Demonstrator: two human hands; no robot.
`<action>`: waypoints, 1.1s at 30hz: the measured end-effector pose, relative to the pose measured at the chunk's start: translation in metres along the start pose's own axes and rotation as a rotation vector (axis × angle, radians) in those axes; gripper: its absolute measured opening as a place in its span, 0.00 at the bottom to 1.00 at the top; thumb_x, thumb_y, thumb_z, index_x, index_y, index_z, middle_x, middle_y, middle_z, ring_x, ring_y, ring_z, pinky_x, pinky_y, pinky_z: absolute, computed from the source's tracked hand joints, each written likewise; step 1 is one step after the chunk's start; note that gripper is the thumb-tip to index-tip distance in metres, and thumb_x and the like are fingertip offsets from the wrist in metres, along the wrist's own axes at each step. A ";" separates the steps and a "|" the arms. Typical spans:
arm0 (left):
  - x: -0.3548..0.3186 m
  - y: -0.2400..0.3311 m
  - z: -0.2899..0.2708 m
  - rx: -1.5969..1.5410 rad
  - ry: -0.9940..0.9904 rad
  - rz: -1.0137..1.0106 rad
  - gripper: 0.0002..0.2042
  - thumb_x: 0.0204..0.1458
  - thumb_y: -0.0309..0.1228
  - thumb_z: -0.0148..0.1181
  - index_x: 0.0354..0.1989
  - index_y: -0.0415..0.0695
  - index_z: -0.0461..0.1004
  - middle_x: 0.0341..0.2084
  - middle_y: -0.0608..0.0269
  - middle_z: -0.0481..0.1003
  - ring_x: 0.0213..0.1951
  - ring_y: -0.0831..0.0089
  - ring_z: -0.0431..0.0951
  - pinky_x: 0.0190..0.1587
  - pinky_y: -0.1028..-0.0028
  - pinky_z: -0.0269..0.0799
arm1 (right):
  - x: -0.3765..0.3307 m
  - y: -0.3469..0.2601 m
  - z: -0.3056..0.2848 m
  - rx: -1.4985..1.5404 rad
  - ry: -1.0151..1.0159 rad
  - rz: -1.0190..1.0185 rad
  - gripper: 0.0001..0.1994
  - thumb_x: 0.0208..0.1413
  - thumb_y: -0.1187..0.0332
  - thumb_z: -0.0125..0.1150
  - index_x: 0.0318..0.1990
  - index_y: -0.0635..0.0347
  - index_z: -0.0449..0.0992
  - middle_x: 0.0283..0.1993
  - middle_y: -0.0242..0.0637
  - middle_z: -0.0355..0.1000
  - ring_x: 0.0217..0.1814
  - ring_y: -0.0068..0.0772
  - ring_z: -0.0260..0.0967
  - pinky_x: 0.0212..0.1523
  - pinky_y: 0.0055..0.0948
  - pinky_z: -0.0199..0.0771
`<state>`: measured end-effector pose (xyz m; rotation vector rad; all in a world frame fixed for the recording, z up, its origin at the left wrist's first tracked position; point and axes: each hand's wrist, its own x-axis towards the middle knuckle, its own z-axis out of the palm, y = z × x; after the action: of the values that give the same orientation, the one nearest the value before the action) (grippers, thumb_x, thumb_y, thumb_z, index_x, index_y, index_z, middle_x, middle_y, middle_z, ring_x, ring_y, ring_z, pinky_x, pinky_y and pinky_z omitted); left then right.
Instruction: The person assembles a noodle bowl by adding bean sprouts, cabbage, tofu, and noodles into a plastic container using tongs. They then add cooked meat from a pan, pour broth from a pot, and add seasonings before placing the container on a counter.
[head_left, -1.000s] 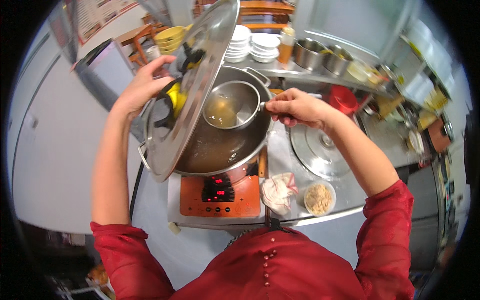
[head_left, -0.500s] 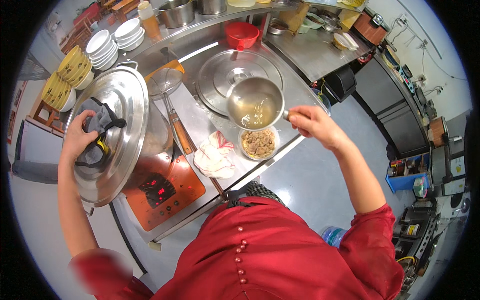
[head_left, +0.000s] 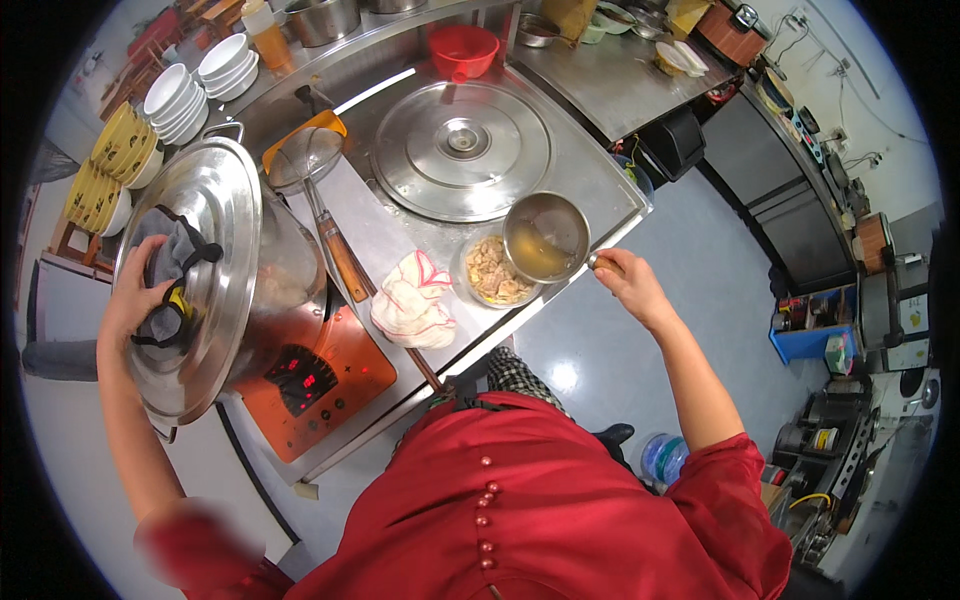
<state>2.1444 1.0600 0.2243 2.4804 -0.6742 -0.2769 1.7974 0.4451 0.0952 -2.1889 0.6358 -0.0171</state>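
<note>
My left hand (head_left: 135, 295) grips the cloth-wrapped handle of a big steel lid (head_left: 195, 270), which lies tilted over a large pot (head_left: 290, 285) on an orange induction cooker (head_left: 320, 385). My right hand (head_left: 625, 280) holds the handle of a steel ladle (head_left: 545, 238) with yellowish broth in it. The ladle hangs just above the counter edge, beside a small bowl of brownish food (head_left: 490, 272).
A white-and-red cloth (head_left: 412, 305) lies by the bowl. A wire skimmer (head_left: 310, 175) with a wooden handle rests on the steel counter (head_left: 590, 185). A second large lid (head_left: 462, 150), a red bowl (head_left: 463, 48), stacked white bowls (head_left: 200, 85) and yellow plates (head_left: 100, 175) stand farther back.
The lid has come down from held high over the open pot to nearly covering it. The ladle has left the pot and moved right and lower, next to the small bowl.
</note>
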 end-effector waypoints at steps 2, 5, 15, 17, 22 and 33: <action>0.000 0.000 0.000 0.003 0.006 -0.007 0.31 0.45 0.15 0.64 0.61 0.43 0.65 0.53 0.59 0.66 0.60 0.67 0.67 0.64 0.73 0.57 | 0.000 0.001 -0.001 -0.050 0.023 -0.022 0.20 0.57 0.64 0.64 0.53 0.68 0.74 0.50 0.50 0.75 0.53 0.49 0.74 0.54 0.38 0.72; 0.000 -0.002 0.002 -0.026 0.024 -0.025 0.32 0.45 0.15 0.65 0.61 0.44 0.65 0.53 0.60 0.66 0.60 0.67 0.67 0.64 0.73 0.57 | 0.000 0.001 -0.001 -0.106 0.047 -0.088 0.19 0.57 0.65 0.63 0.53 0.67 0.75 0.51 0.51 0.75 0.53 0.51 0.73 0.54 0.39 0.72; 0.000 -0.008 0.003 -0.081 0.029 -0.022 0.31 0.45 0.15 0.65 0.62 0.43 0.66 0.53 0.61 0.66 0.60 0.68 0.67 0.64 0.74 0.57 | 0.007 -0.001 0.000 -0.176 0.068 -0.127 0.19 0.56 0.65 0.63 0.51 0.67 0.75 0.49 0.51 0.74 0.53 0.52 0.72 0.54 0.41 0.71; 0.000 -0.009 0.003 -0.081 0.028 -0.016 0.32 0.45 0.15 0.65 0.62 0.43 0.66 0.53 0.61 0.66 0.60 0.68 0.67 0.64 0.75 0.57 | 0.007 -0.001 0.000 -0.222 0.082 -0.166 0.18 0.56 0.65 0.63 0.51 0.66 0.75 0.49 0.51 0.74 0.52 0.52 0.72 0.53 0.41 0.71; 0.000 -0.010 0.002 -0.070 0.018 -0.033 0.32 0.45 0.16 0.66 0.62 0.44 0.66 0.54 0.61 0.66 0.61 0.68 0.67 0.64 0.74 0.57 | 0.008 0.001 -0.002 -0.172 0.070 -0.166 0.18 0.56 0.65 0.63 0.51 0.65 0.76 0.48 0.50 0.74 0.50 0.53 0.72 0.52 0.41 0.72; 0.001 -0.013 0.002 -0.065 0.026 -0.028 0.33 0.45 0.16 0.67 0.63 0.43 0.66 0.55 0.62 0.66 0.62 0.69 0.66 0.64 0.74 0.58 | 0.003 -0.009 -0.010 -0.237 0.070 -0.186 0.16 0.56 0.69 0.64 0.51 0.64 0.76 0.46 0.46 0.75 0.48 0.47 0.74 0.51 0.37 0.72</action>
<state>2.1501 1.0677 0.2151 2.4289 -0.6111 -0.2724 1.8017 0.4413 0.1075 -2.4805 0.4902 -0.1215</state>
